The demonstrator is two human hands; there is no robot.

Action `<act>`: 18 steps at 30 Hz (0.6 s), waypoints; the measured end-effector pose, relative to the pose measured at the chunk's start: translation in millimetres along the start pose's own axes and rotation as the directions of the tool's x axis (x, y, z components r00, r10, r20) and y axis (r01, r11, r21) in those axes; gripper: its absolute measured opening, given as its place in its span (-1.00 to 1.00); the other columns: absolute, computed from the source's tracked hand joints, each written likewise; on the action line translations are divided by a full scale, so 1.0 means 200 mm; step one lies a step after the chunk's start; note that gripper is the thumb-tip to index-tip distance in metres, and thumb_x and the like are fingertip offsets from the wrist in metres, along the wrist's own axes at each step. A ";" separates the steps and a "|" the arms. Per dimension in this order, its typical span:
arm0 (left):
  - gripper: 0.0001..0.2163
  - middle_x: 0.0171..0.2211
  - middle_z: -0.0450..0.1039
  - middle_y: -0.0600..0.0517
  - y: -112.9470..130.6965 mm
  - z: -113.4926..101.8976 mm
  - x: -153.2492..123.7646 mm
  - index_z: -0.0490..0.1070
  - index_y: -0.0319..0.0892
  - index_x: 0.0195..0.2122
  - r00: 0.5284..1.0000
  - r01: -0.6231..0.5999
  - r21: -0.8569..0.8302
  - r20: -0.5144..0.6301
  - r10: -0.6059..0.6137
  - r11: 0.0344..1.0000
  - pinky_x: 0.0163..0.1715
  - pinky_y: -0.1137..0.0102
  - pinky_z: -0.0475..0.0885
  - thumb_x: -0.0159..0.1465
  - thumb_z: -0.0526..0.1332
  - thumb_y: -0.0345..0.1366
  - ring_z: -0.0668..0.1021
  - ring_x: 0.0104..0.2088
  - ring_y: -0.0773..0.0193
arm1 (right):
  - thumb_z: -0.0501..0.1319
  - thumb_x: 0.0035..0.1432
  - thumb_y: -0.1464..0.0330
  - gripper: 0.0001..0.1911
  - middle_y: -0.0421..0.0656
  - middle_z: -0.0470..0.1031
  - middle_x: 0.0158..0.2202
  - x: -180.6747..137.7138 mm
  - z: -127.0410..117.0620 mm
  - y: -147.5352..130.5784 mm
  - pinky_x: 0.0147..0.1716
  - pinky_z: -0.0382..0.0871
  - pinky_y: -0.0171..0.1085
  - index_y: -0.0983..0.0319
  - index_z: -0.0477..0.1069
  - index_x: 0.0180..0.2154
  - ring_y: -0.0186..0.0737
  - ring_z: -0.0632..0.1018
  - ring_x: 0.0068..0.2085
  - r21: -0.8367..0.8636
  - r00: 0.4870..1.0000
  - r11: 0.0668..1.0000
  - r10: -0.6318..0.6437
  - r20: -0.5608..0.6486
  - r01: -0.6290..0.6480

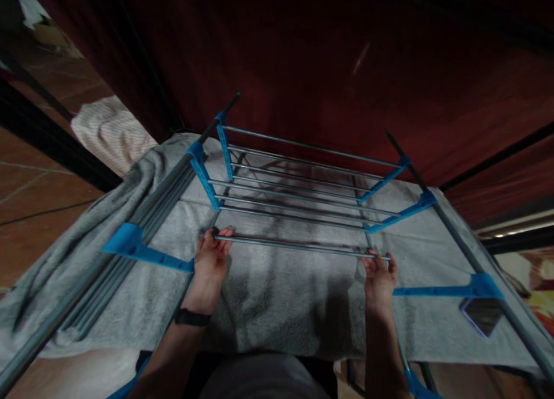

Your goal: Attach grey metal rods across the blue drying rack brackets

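A thin grey metal rod [294, 247] spans the gap between my two hands, held roughly level in front of me. Its left end is pinched in my left hand [211, 259], close to the inner end of a blue plastic bracket [149, 252]. My right hand [379, 272] grips the other end, just above the right-hand blue bracket [450, 291]. Both brackets sit on the thick grey side poles of a rack frame. Farther off, several rods [298, 197] are fitted between blue brackets on the same frame.
Several loose grey tubes [142, 232] lie along the left side on a grey blanket [277, 307]. A phone [481, 315] rests on the blanket at right. Dark red fabric [303, 59] hangs behind the rack. A striped cloth [110, 131] is at far left.
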State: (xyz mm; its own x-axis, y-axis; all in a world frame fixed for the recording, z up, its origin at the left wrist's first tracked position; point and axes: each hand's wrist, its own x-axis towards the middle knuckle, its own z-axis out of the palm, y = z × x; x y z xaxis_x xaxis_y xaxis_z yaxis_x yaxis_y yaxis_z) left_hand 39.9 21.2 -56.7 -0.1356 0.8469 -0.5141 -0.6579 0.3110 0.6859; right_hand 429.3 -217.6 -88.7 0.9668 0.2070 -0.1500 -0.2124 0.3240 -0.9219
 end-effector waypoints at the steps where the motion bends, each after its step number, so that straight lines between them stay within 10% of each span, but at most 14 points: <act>1: -0.91 -0.30 0.70 0.02 0.01 0.00 0.00 0.51 -0.10 -0.10 1.000 -0.022 -0.009 -0.003 0.022 1.000 -0.01 0.29 0.67 0.53 0.22 -0.39 0.78 -0.22 0.23 | 0.58 -0.05 0.34 -0.38 -0.34 0.73 -0.23 0.01 0.00 0.00 -0.24 0.68 -0.32 0.04 0.36 -0.01 -0.39 0.66 -0.39 0.011 1.000 1.000 0.001 -0.005 -0.001; 18: -0.83 -0.38 0.67 0.04 -0.01 -0.01 -0.01 0.56 -0.14 -0.22 0.999 -0.028 0.092 -0.019 0.030 0.995 -0.18 0.42 0.64 0.47 0.22 -0.48 0.72 -0.30 0.27 | 0.53 0.09 0.31 -0.74 -0.32 0.67 -0.33 -0.02 0.18 -0.14 -0.25 0.60 -0.38 0.14 0.47 -0.28 -0.39 0.66 -0.33 0.066 0.995 0.997 0.030 0.100 -0.037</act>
State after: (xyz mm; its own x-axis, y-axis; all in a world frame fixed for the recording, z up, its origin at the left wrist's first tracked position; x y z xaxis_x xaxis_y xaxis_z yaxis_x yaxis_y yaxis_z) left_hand 40.4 17.4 -58.0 -0.1697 0.8475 -0.5029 -0.5832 0.3250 0.7445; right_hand 427.2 -194.9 -49.8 0.9408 0.3082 -0.1414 -0.2570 0.3760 -0.8902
